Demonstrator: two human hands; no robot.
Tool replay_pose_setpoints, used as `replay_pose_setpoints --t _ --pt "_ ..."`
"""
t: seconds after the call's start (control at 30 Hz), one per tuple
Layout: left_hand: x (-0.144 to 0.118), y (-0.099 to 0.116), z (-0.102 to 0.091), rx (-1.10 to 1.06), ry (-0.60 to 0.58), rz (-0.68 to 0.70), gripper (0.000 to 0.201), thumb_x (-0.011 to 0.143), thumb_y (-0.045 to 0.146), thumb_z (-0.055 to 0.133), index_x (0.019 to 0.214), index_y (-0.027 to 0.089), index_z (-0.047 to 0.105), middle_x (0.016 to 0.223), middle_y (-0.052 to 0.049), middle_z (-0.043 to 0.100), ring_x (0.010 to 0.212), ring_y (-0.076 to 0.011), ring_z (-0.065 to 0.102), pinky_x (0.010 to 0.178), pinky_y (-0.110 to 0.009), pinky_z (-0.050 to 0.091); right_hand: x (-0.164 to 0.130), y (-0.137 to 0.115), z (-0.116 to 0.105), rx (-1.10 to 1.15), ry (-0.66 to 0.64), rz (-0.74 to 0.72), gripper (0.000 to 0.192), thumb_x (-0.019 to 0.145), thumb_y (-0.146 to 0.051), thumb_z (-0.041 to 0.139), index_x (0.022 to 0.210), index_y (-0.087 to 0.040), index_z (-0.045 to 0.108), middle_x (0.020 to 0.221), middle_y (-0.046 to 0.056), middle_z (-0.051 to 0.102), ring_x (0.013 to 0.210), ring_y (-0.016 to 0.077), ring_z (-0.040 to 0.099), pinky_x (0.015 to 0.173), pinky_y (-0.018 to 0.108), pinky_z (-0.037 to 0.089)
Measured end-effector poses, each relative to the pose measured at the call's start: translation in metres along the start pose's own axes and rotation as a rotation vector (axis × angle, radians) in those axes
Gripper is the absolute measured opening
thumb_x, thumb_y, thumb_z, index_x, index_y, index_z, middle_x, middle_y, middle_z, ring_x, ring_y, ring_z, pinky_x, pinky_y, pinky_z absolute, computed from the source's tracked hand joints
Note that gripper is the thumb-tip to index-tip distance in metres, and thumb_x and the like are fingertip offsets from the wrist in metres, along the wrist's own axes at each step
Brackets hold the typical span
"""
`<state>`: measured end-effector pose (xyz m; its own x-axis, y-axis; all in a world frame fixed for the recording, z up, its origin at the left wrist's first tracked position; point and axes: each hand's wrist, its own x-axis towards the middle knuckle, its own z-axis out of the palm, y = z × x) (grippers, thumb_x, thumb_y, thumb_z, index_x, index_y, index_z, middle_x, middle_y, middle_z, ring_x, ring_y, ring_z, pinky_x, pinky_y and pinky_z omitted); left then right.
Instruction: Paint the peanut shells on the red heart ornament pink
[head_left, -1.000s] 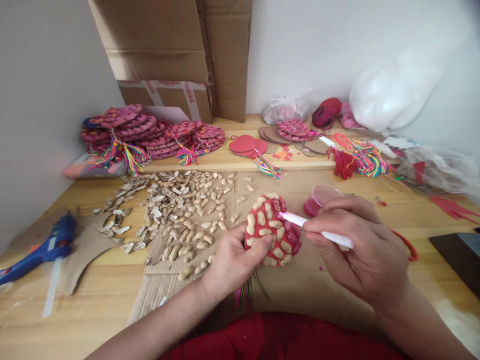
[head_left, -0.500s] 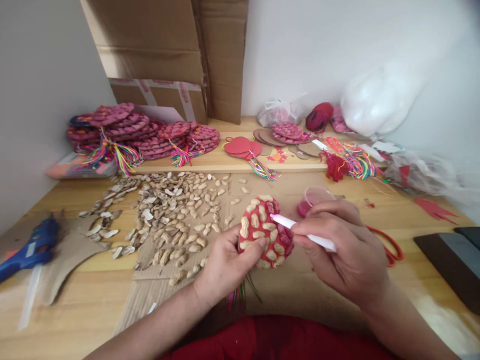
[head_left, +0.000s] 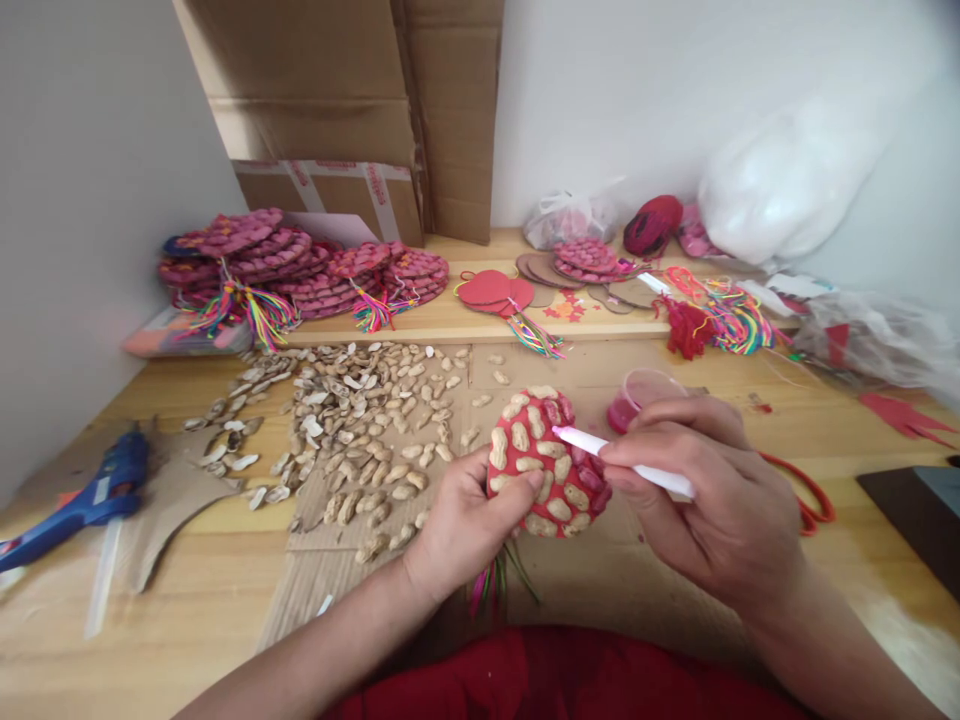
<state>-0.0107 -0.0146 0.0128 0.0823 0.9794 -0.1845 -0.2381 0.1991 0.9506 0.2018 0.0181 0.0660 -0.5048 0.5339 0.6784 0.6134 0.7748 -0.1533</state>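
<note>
Resting at frame centre above the table (head_left: 187, 620), the red peanut-studded disc (head_left: 546, 462) is clamped by the left hand (head_left: 461, 525) fingers while a white brush (head_left: 622, 462), pinched in the right hand (head_left: 712, 500), is apparently colouring shells; a steady tip seems needed.

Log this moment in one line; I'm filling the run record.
left hand: holds peanut disc | right hand: holds brush, tip on disc | paint cup behind

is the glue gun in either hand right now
No, the blue glue gun lies on the table at far left, while the left hand holds the peanut disc and the right hand a white brush.
</note>
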Motion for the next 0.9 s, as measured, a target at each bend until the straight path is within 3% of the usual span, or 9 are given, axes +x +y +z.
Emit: replay_pose_setpoints --t 0.13,0.33,0.57,0.7,0.83,0.9 --pt "0.001 -0.005 -0.002 -0.047 -0.003 -0.02 0.037 0.083 0.046 0.078 0.072 0.017 0.06 0.056 0.006 0.05 0.046 -0.006 0.037 0.045 -0.019 0.031 0.0 0.001 -0.002 0.024 0.053 0.016 0.02 0.085 -0.017 0.071 0.104 -0.024 0.066 0.085 0.002 0.068 0.091 0.0208 0.063 0.092 0.041 0.052" --pt "0.0 -0.006 -0.003 -0.058 -0.002 -0.027 0.038 0.081 0.047 0.08 0.072 0.016 0.062 0.055 0.006 0.051 0.046 -0.0056 0.037 0.045 -0.018 0.031 -0.004 0.004 0.001 0.028 -0.01 0.072 0.018 0.086 -0.021 0.071 0.103 -0.026 0.067 0.088 0.004 0.067 0.101 0.0252 0.064 0.091 0.045 0.052" --pt "0.001 -0.009 -0.003 -0.09 0.001 -0.036 0.038 0.082 0.048 0.08 0.072 0.016 0.063 0.054 0.005 0.054 0.043 -0.0056 0.04 0.043 -0.018 0.031 -0.004 0.006 -0.001 0.057 0.05 0.09 0.02 0.086 -0.02 0.07 0.105 -0.026 0.067 0.088 0.002 0.07 0.099 0.023 0.064 0.093 0.042 0.052" --pt "0.001 -0.009 -0.003 -0.097 -0.004 -0.032 0.038 0.082 0.048 0.08 0.072 0.016 0.062 0.055 0.005 0.054 0.043 -0.0053 0.04 0.043 -0.018 0.031 -0.005 0.007 0.001 0.051 0.009 0.102 0.018 0.087 -0.024 0.07 0.104 -0.026 0.069 0.094 0.005 0.068 0.105 0.0264 0.065 0.093 0.045 0.052" --pt "0.002 -0.009 -0.003 -0.106 -0.017 -0.036 0.038 0.082 0.047 0.08 0.072 0.016 0.06 0.054 0.006 0.052 0.043 -0.0054 0.039 0.043 -0.018 0.03 -0.003 0.007 0.0 0.021 0.089 0.078 0.02 0.086 -0.02 0.071 0.104 -0.026 0.068 0.089 0.003 0.071 0.101 0.0245 0.067 0.092 0.042 0.053" --pt "0.002 -0.01 -0.003 -0.103 -0.026 -0.038 0.038 0.082 0.048 0.08 0.071 0.016 0.06 0.054 0.006 0.051 0.044 -0.0055 0.038 0.043 -0.018 0.03 -0.002 0.01 -0.004 0.049 0.159 0.141 0.021 0.086 -0.018 0.07 0.105 -0.028 0.068 0.09 0.003 0.072 0.097 0.024 0.068 0.088 0.041 0.054"
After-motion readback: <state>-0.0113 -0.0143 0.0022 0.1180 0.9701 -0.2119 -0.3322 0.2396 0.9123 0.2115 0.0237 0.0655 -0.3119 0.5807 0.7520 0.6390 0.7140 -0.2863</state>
